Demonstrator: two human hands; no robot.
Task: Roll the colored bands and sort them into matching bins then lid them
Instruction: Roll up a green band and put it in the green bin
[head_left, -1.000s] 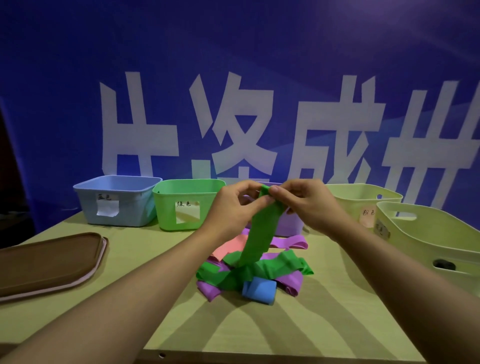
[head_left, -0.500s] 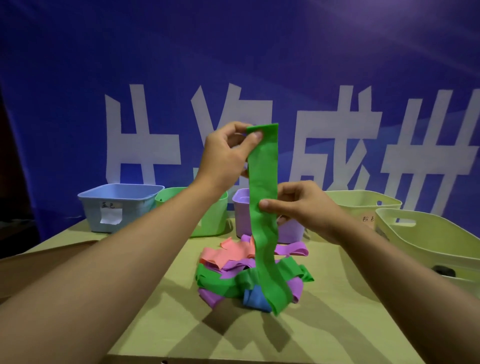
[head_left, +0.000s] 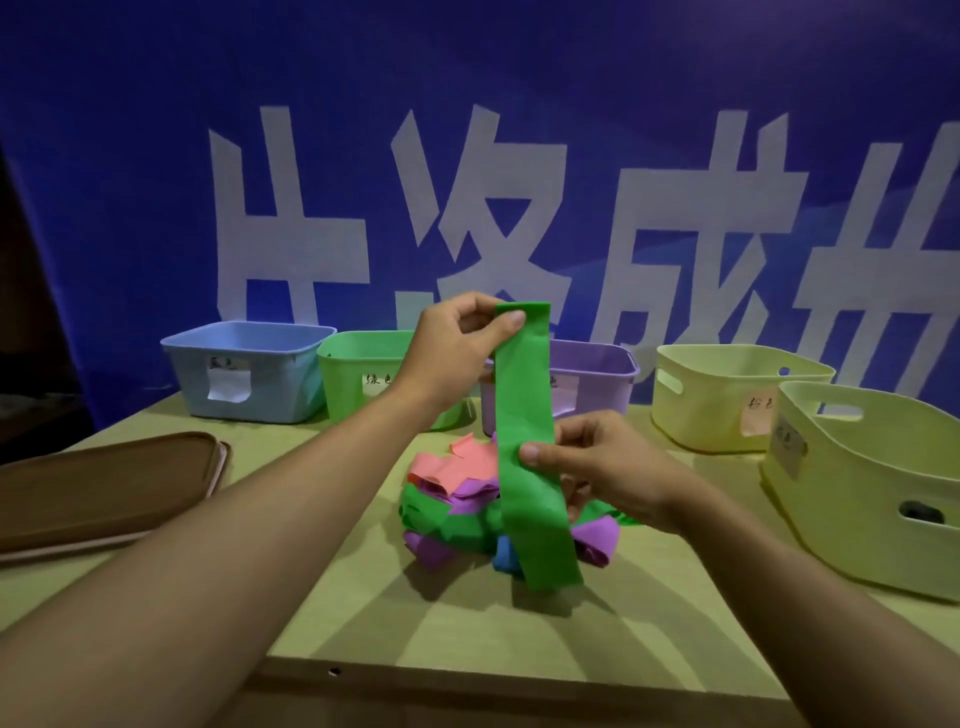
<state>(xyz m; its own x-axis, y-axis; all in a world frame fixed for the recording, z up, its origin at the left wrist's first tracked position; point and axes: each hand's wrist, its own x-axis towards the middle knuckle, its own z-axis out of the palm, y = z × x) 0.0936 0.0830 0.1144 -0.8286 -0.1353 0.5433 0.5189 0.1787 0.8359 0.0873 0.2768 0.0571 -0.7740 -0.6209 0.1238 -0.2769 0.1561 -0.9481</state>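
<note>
A long green band (head_left: 524, 410) hangs straight down over the middle of the table. My left hand (head_left: 457, 348) pinches its top end, and my right hand (head_left: 597, 467) pinches it about halfway down, thumb on the front. Its bottom end dangles over a pile of bands (head_left: 457, 499) in pink, purple, green and blue. Along the back stand a blue bin (head_left: 249, 371), a green bin (head_left: 358, 374), a purple bin (head_left: 597, 379) and a pale yellow bin (head_left: 727, 400), each with a paper label.
A larger pale yellow bin (head_left: 872, 493) stands at the right edge, with something dark showing through its handle hole. Brown lids (head_left: 98, 488) lie stacked at the left. A blue banner with white characters hangs behind. The table's front edge (head_left: 519, 675) runs close below.
The green band has been lifted out of the pile and drawn straight. My left hand rose with its top end, then came lower again. My right hand slid down its length.
</note>
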